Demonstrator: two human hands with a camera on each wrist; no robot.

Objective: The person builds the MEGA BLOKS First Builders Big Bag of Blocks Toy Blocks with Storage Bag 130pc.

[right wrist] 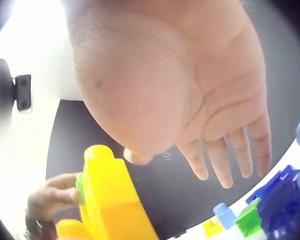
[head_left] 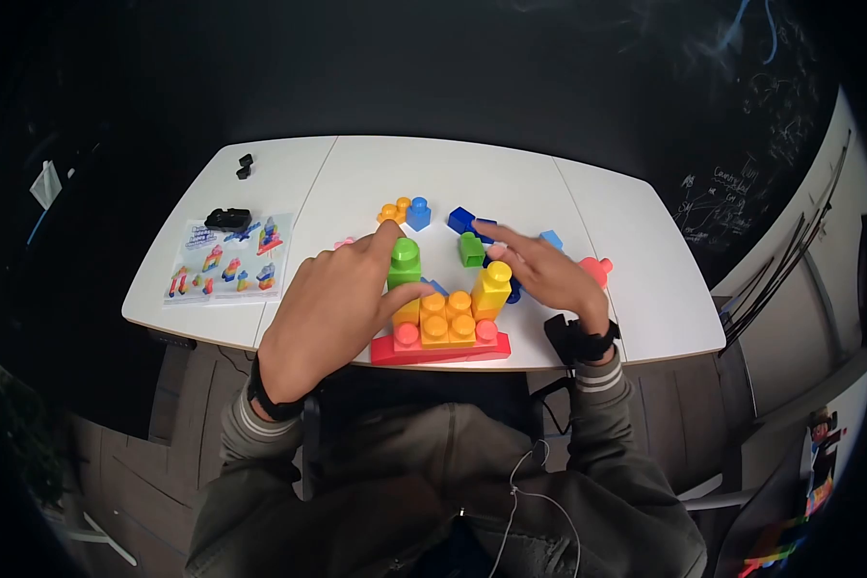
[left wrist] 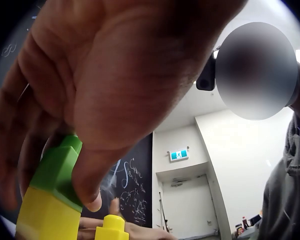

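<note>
We note a white table (head_left: 356, 164) carrying the red base (head_left: 440, 354), our landmark, its long axis left to right. Above the base's left end, the left hand (head_left: 332, 303) pinches the green block (head_left: 405, 261), probably to steady it squarely over the yellow block (left wrist: 47, 217). The right hand (head_left: 554, 276), fingers extended, holding nothing, hovers beyond the base's right end. The green block's stud points up, the stack's axis upright.
</note>
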